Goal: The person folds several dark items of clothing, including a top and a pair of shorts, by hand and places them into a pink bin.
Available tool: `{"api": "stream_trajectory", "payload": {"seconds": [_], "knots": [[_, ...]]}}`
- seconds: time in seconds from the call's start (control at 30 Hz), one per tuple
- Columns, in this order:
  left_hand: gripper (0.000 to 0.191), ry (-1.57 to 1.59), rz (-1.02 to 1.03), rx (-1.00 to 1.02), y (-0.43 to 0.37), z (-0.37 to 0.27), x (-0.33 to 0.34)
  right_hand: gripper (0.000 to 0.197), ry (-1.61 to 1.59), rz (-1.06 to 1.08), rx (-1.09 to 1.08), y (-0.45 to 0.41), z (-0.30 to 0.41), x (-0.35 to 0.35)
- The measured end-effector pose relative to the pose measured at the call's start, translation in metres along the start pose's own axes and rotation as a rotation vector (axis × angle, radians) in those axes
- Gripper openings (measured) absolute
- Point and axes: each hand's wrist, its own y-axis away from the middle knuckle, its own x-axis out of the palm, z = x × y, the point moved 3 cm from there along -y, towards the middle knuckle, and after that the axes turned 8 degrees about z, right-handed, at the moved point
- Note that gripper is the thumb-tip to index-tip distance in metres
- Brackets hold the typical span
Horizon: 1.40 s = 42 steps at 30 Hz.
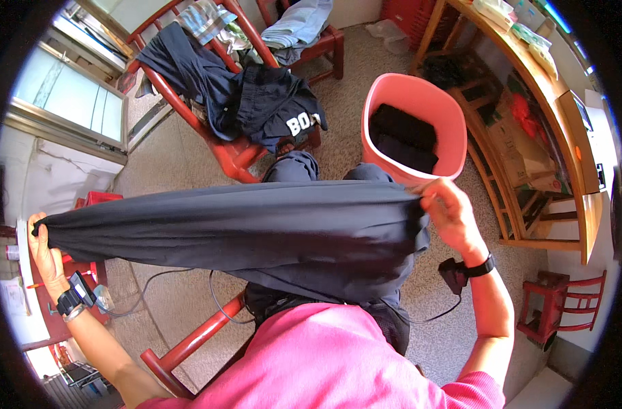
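Observation:
A dark garment (239,225), perhaps trousers, is stretched sideways across my lap. At the far left, my left hand (46,250) pinches one gathered end between thumb and fingers. My right hand (446,214) grips the other end, beside the rim of a pink plastic bin (414,128). Inside that bin lies dark folded cloth (403,138). The lower edge of the stretched garment rests over my thighs, and its folds hide much of them.
A red wooden chair (180,110) ahead carries dark clothes (275,102), one with white lettering. Light-blue folded cloth (298,25) lies on another red seat. At right stand a wooden table (546,97) and a small red chair (546,301). Cables (152,278) run from both wrist devices.

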Motion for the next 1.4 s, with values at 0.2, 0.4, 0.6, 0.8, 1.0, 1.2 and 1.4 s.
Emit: {"api": "stream_trajectory", "payload": {"seconds": [0.2, 0.4, 0.6, 0.8, 1.0, 1.2, 1.4], "knots": [[0.034, -0.017, 0.022, 0.028, 0.001, -0.004, -0.004, 0.01, 0.079, 0.187, -0.016, -0.001, -0.009, 0.02], [0.035, 0.034, 0.009, 0.033, 0.007, -0.004, -0.003, 0.018, 0.047, 0.322, -0.046, -0.012, -0.005, 0.03], [0.035, 0.027, 0.036, 0.031, 0.01, -0.004, -0.006, 0.019, 0.15, 0.34, -0.093, -0.043, -0.018, 0.028], [0.034, 0.049, -0.021, 0.0, 0.012, -0.002, 0.007, 0.017, 0.186, 0.241, -0.233, -0.065, -0.039, 0.05], [0.035, 0.029, 0.028, -0.002, 0.021, -0.004, -0.003, 0.017, 0.32, 0.257, -0.327, -0.024, -0.032, 0.061], [0.036, 0.088, -0.015, -0.057, 0.022, 0.007, -0.01, 0.013, 0.282, 0.281, -0.251, 0.021, -0.017, 0.079], [0.036, 0.076, -0.017, -0.021, 0.017, 0.014, -0.019, 0.012, 0.182, 0.224, -0.176, 0.009, -0.009, 0.064]]}}
